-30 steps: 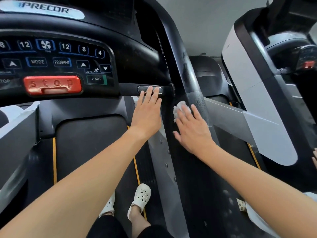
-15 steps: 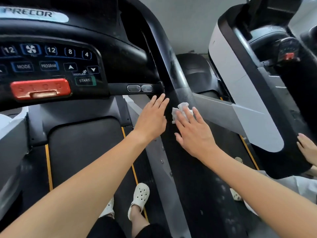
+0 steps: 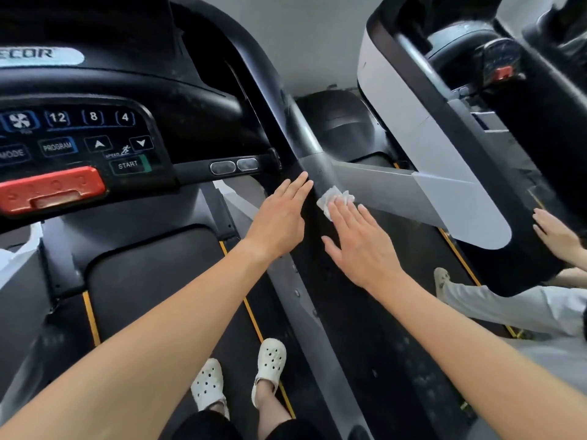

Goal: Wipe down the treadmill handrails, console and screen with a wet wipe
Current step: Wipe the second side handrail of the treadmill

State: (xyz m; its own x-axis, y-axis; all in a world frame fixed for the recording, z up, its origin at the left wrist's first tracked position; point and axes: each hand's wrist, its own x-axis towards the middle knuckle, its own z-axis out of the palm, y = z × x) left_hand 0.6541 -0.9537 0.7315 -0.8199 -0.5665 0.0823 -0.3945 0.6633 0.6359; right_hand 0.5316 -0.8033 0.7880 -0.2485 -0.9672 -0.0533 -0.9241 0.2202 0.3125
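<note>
A crumpled white wet wipe (image 3: 333,198) lies on the black right handrail (image 3: 320,249) of the treadmill, just below where the rail turns grey. My right hand (image 3: 359,246) presses it flat with straight fingers. My left hand (image 3: 279,217) lies open and flat on the inner side of the same rail, fingers pointing up toward the crossbar with two oval sensors (image 3: 235,166). The console (image 3: 92,134) with numbered keys, a START key and a red stop bar (image 3: 50,192) sits at the left. The screen is not in view.
My feet in white clogs (image 3: 241,379) stand on the black belt (image 3: 152,281). A second treadmill (image 3: 444,160) stands close on the right, where another person's hand (image 3: 556,233) and leg show. Something white (image 3: 19,249) sits at the left edge.
The view has swung left and down. My left hand slid off the sensor crossbar down onto the rail. My right hand keeps the wipe pressed at about the same spot on the rail.
</note>
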